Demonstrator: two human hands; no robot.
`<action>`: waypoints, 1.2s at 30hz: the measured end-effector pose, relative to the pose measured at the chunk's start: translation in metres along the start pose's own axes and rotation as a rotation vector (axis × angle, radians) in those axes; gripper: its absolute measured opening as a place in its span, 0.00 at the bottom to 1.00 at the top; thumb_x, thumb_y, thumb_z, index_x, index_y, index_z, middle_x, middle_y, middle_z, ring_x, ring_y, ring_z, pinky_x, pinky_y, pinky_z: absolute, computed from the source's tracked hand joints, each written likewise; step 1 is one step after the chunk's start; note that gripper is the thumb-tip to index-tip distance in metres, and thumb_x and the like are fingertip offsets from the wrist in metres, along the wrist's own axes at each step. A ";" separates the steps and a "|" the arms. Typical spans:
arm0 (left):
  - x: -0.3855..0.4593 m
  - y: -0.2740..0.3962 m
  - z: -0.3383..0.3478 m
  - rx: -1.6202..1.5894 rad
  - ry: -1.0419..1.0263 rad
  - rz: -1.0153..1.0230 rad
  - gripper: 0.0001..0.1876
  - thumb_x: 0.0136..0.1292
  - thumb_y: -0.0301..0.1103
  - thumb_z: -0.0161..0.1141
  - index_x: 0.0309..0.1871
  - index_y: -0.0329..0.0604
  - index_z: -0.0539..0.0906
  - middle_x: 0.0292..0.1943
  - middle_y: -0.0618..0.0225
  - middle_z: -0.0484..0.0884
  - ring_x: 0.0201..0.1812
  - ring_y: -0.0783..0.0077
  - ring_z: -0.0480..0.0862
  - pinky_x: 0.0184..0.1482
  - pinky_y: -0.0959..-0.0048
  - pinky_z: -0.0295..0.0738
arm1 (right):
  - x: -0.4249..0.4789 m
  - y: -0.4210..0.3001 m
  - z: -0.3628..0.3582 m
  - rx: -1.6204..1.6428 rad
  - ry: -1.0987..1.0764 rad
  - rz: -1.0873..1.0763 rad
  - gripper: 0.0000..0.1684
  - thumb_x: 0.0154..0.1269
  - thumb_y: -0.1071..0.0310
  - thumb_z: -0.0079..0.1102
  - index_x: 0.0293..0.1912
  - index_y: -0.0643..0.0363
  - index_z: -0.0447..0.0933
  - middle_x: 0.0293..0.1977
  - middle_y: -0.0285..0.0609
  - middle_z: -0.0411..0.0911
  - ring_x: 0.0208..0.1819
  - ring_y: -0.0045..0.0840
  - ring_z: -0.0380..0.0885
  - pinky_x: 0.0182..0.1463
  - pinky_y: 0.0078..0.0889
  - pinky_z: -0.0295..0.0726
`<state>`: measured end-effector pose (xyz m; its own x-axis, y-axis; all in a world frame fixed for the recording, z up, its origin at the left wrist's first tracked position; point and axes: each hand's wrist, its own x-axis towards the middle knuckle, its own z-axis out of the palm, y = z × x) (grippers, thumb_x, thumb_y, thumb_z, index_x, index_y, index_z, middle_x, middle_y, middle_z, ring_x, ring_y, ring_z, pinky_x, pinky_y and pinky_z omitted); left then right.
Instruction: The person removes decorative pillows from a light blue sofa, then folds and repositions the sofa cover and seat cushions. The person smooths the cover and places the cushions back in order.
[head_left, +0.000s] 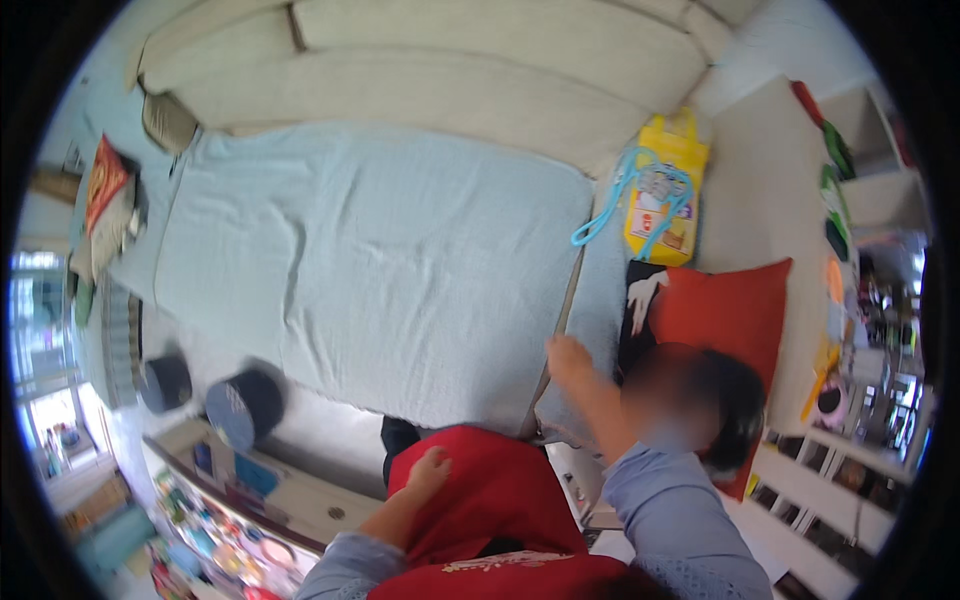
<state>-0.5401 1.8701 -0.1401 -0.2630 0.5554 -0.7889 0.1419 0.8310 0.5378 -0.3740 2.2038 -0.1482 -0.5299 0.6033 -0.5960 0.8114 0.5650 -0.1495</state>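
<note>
A pale blue cover (420, 262) lies over the wide seat of a beige sofa, with several wrinkles in its left half. My right hand (571, 361) is over the cover's right edge, fingers curled. Whether it grips fabric cannot be told from this angle. In front of my red apron (495, 495) hangs my left hand (429, 471), with loosely bent fingers and nothing visible in it. Beside my right forearm is a person's head (731, 409), close to a red cushion (724, 307).
A yellow bag (671, 217) with a light blue cord (600, 225) rests at the sofa's right end. Along the back runs the beige backrest (450, 82). Two dark round stools (246, 405) stand at left, near a low table (315, 506) with a shelf. White shelving (832, 480) is at right.
</note>
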 end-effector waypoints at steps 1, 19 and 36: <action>0.006 0.002 0.038 0.215 0.040 0.188 0.17 0.57 0.36 0.54 0.48 0.39 0.71 0.35 0.54 0.78 0.36 0.56 0.79 0.40 0.62 0.75 | 0.016 0.010 -0.007 -0.105 0.044 -0.023 0.08 0.56 0.73 0.44 0.34 0.63 0.71 0.38 0.51 0.70 0.44 0.42 0.71 0.46 0.40 0.72; 0.128 0.041 0.184 0.493 0.355 0.371 0.17 0.41 0.43 0.61 0.33 0.47 0.72 0.34 0.68 0.70 0.39 0.65 0.71 0.35 0.65 0.64 | 0.191 0.091 0.016 -0.885 0.321 -0.482 0.09 0.54 0.67 0.46 0.38 0.50 0.65 0.37 0.34 0.66 0.44 0.27 0.64 0.49 0.37 0.63; 0.111 0.058 0.196 0.415 -0.388 0.012 0.10 0.52 0.29 0.50 0.32 0.38 0.81 0.39 0.52 0.79 0.43 0.56 0.79 0.44 0.62 0.74 | 0.215 0.114 -0.013 -1.027 -0.044 -0.412 0.08 0.52 0.71 0.49 0.29 0.52 0.78 0.32 0.39 0.77 0.39 0.30 0.74 0.43 0.30 0.72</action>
<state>-0.3737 1.9858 -0.2543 0.0993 0.4700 -0.8770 0.5262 0.7233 0.4472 -0.3988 2.4053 -0.2828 -0.6867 0.2527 -0.6816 -0.0266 0.9283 0.3709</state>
